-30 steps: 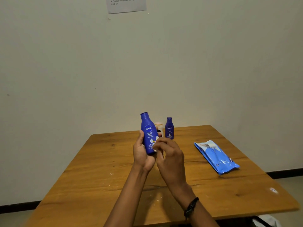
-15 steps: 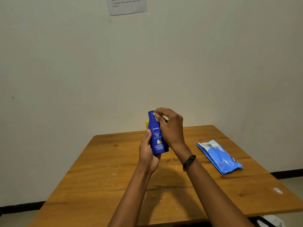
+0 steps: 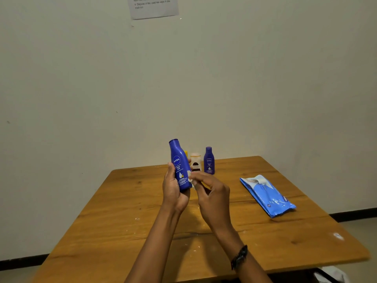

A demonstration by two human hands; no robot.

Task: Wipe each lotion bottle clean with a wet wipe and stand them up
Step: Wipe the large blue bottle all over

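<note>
Blue plastic catches the eye first: a tall lotion bottle (image 3: 179,166) with a white round logo is held above the middle of a wooden table (image 3: 122,211), nearly upright, its cap leaning slightly to the left. The left hand (image 3: 173,190) grips the lower half of it, thumb lying up the left side and fingers curled round the back, so the bottle's base sits in the palm. The right hand (image 3: 212,193) is just beside it on the right, fingers bent and bunched together, pinching a small crumpled white wipe (image 3: 191,180) that touches the lower right edge of the bottle. A dark wristband (image 3: 239,256) circles the right wrist.

At the far edge of the table, close to the wall, more bottles stand upright: a small blue bottle (image 3: 209,160) of the same brand, and to its left a pale bottle (image 3: 195,162) with a dark label. A sliver of something yellow (image 3: 186,154) shows behind the held bottle; what it is cannot be told. A flat blue pack of wipes (image 3: 267,197) lies on the right side of the table, well apart from the hands, its flap end toward the wall. A printed sheet of paper (image 3: 154,7) is stuck high on the plain wall. Something white (image 3: 330,274) shows on the floor at the table's near right corner.
</note>
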